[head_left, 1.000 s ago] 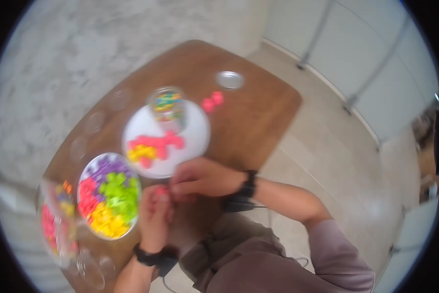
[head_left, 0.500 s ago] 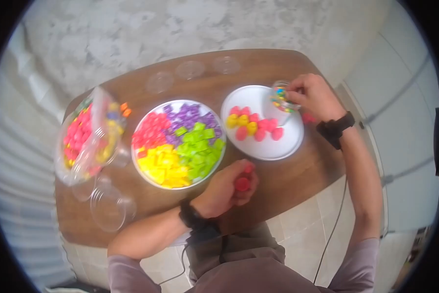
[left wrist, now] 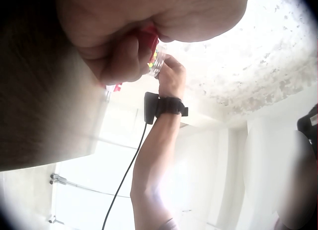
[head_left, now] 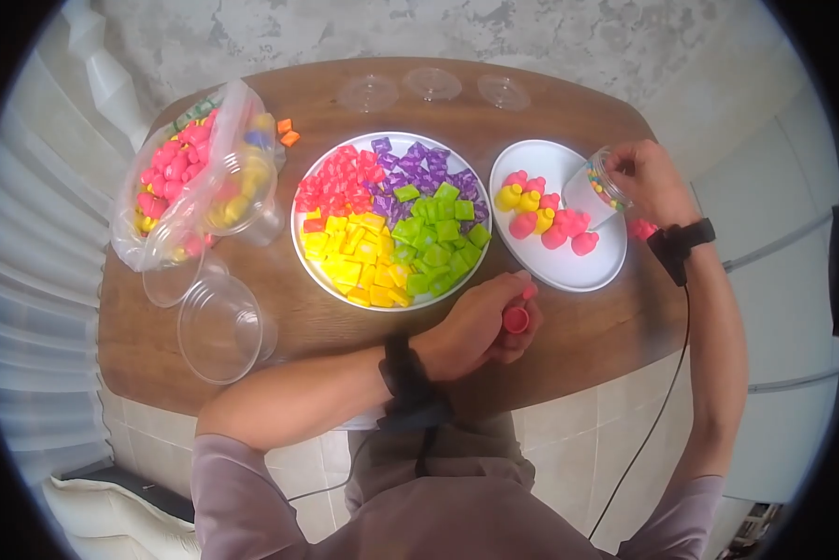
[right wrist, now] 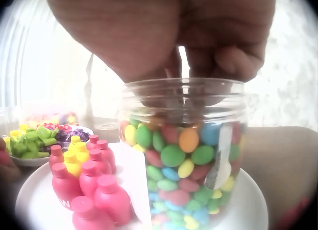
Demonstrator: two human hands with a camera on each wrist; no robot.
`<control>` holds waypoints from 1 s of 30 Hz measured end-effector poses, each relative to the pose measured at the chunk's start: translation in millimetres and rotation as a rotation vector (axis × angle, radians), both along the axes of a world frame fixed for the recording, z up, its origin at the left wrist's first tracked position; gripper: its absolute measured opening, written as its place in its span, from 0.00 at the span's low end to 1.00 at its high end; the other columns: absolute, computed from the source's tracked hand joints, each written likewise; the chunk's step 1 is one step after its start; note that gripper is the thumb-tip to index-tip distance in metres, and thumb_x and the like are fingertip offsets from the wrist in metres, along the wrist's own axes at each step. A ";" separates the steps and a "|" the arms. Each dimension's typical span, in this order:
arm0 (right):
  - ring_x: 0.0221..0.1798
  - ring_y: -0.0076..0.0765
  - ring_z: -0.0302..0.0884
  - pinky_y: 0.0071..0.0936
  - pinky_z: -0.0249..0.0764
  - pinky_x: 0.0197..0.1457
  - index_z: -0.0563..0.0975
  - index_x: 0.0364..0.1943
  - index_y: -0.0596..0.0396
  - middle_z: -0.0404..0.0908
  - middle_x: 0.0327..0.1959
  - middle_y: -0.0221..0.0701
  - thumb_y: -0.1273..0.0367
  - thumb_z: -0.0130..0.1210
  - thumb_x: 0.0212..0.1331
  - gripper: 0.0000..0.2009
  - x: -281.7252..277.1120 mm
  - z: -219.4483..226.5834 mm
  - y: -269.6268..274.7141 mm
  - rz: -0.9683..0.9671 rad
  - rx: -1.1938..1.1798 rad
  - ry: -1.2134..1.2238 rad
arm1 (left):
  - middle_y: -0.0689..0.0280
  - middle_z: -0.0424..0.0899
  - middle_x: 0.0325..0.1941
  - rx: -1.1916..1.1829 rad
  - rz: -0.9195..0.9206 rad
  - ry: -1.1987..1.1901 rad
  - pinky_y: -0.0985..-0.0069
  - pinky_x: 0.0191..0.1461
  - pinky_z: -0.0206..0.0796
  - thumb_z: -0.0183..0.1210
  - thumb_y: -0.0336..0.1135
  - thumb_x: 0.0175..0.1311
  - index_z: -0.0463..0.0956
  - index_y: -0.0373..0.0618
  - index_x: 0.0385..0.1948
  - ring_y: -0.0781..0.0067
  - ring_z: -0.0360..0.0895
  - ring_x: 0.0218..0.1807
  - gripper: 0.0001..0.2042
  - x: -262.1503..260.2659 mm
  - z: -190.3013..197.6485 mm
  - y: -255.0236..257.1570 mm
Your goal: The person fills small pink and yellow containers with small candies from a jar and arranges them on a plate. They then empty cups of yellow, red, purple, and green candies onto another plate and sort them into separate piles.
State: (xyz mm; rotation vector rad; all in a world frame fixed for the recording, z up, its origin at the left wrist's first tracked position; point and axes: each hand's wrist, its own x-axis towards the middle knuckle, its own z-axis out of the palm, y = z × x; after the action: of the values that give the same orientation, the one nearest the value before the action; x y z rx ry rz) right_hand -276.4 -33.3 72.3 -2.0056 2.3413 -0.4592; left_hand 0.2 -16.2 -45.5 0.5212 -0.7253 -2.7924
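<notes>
Where the jar (right wrist: 233,102) stands, bottles (right wrist: 110,201) crowd the same plate (head_left: 583,271).

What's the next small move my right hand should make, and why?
I'd probably pinch a few candies and lift them out: the fingers of your right hand reach into the jar, and your left hand holds a small red container whose round mouth appears open.
</notes>
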 end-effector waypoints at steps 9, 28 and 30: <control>0.34 0.47 0.84 0.37 0.78 0.42 0.83 0.37 0.66 0.86 0.32 0.46 0.78 0.60 0.53 0.08 -1.4 -0.7 -5.0 0.027 0.028 -0.001 | 0.68 0.72 0.28 0.010 0.000 0.022 0.80 0.25 0.49 0.38 0.47 0.82 0.67 0.50 0.41 0.80 0.59 0.24 0.14 -0.2 -0.9 -1.0; 0.36 0.39 0.80 0.32 0.75 0.41 0.83 0.38 0.59 0.83 0.35 0.35 0.81 0.66 0.48 0.12 123.3 -28.3 98.7 0.544 -0.128 -0.365 | 0.70 0.72 0.30 0.060 0.012 0.049 0.81 0.27 0.50 0.40 0.49 0.82 0.68 0.49 0.41 0.80 0.61 0.26 0.15 -1.1 -6.7 -0.3; 0.37 0.41 0.79 0.32 0.75 0.41 0.83 0.38 0.58 0.83 0.36 0.36 0.82 0.66 0.48 0.12 124.1 -35.1 98.7 0.542 -0.102 -0.384 | 0.70 0.71 0.29 0.045 0.009 0.081 0.81 0.28 0.50 0.40 0.49 0.82 0.69 0.49 0.42 0.81 0.61 0.27 0.15 -1.9 -8.4 0.5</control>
State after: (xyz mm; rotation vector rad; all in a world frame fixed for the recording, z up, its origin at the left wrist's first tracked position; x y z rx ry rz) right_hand -152.3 65.4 37.2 -2.2280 1.5097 -0.8418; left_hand -1.6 -15.7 -53.9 0.4160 -0.6428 -2.8091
